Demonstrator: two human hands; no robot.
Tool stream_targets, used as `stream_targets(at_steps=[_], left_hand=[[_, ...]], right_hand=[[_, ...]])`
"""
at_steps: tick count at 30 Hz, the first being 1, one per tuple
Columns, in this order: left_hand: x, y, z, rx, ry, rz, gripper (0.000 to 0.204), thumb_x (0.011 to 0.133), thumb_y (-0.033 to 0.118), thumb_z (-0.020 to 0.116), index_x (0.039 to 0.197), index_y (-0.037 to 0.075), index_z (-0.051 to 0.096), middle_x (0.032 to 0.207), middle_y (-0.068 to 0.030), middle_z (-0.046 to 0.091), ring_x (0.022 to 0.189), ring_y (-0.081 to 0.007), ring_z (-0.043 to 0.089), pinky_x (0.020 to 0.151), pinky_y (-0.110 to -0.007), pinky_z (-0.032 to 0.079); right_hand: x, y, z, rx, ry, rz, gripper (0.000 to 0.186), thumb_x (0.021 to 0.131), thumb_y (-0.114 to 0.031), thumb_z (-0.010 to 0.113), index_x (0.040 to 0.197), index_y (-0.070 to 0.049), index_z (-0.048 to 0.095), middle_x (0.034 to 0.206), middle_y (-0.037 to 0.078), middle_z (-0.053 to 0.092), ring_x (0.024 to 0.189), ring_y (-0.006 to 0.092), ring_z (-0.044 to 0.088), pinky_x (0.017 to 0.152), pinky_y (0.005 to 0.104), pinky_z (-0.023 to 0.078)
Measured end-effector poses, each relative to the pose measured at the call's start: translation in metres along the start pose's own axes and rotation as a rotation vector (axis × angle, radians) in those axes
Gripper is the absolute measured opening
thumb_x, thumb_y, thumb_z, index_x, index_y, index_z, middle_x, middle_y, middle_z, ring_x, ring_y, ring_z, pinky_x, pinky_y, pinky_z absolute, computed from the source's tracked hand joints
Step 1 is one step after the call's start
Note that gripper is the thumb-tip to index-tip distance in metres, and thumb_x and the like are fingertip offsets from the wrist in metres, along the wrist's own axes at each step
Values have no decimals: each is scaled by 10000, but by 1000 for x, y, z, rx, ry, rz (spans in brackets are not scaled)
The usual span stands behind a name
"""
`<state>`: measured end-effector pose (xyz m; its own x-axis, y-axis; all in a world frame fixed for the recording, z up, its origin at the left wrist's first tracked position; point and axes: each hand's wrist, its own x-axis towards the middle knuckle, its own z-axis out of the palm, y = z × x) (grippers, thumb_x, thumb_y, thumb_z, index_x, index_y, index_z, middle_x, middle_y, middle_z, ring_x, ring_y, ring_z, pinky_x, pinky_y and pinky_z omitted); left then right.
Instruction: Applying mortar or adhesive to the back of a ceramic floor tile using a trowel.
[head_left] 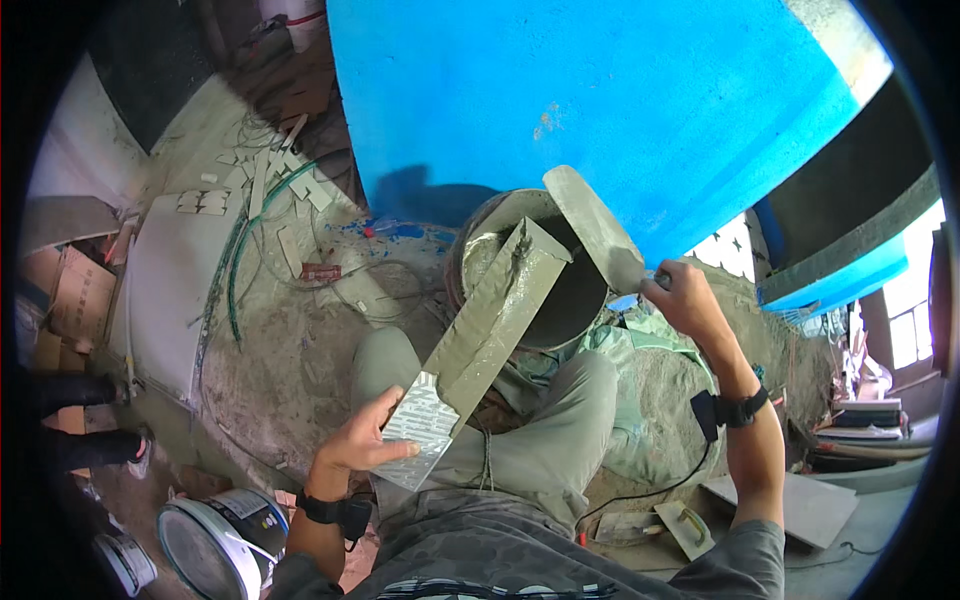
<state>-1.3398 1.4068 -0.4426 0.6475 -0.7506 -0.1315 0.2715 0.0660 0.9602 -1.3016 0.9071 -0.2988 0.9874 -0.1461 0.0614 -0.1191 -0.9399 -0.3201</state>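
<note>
My left hand (380,435) grips the lower end of a long rectangular strip (490,320), tilted up toward a bucket, its upper part coated in wet grey mortar and its near end showing pale ridges. My right hand (680,300) is closed on the handle of a broad flat metal trowel (590,220), whose blade is raised at the right of the strip's top. The bucket (550,325) stands beyond my knees with grey material on its inner wall; the strip hides part of its inside.
A blue wall (600,100) rises ahead. Tile offcuts (300,180) and a green hose (275,190) lie at left, with cardboard (75,290). Another person's legs (80,450) are at far left. Pails (210,545), a trowel (690,530) and a board (810,510) are near me.
</note>
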Motion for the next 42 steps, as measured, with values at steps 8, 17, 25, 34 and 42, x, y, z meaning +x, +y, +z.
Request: stream_targets(at_steps=[8, 17, 25, 34, 42], left_hand=[[13, 0, 7, 87, 17, 48, 576, 906, 10, 800, 1383, -24, 479, 1222, -62, 629, 1143, -108, 549, 1032, -301, 460], [45, -18, 16, -73, 55, 77, 625, 923, 56, 804, 1435, -22, 454, 1279, -67, 643, 1172, -105, 585, 1034, -304, 479], [39, 1, 21, -202, 104, 109, 642, 916, 18, 786, 1457, -27, 443, 1284, -71, 659, 1153, -113, 624, 1007, -294, 500], [27, 7, 26, -216, 133, 73, 640, 889, 43, 816, 1421, -30, 469, 1265, -73, 657, 1137, -117, 623, 1005, -298, 495], [26, 6, 32, -335, 170, 83, 691, 850, 91, 846, 1432, -38, 496, 1264, -82, 674, 1131, -144, 648, 1001, -292, 501]], right_hand=[[-24, -53, -6, -50, -208, -103, 311, 897, -280, 744, 871, 25, 688, 789, 262, 709, 791, 467, 710, 729, 550, 556], [-47, -102, 51, 249, -231, -224, 309, 910, -300, 767, 920, 3, 704, 722, 269, 679, 748, 472, 708, 668, 529, 558], [-61, -52, 86, 220, 188, 184, 326, 933, -283, 741, 896, 35, 679, 711, 267, 691, 688, 476, 692, 663, 539, 544], [-55, -14, 122, 120, 243, 272, 336, 919, -304, 737, 935, 30, 696, 791, 301, 718, 764, 497, 715, 727, 577, 568], [-67, -36, 128, 249, 298, 325, 361, 947, -330, 736, 935, 24, 669, 791, 298, 716, 776, 504, 711, 719, 576, 556]])
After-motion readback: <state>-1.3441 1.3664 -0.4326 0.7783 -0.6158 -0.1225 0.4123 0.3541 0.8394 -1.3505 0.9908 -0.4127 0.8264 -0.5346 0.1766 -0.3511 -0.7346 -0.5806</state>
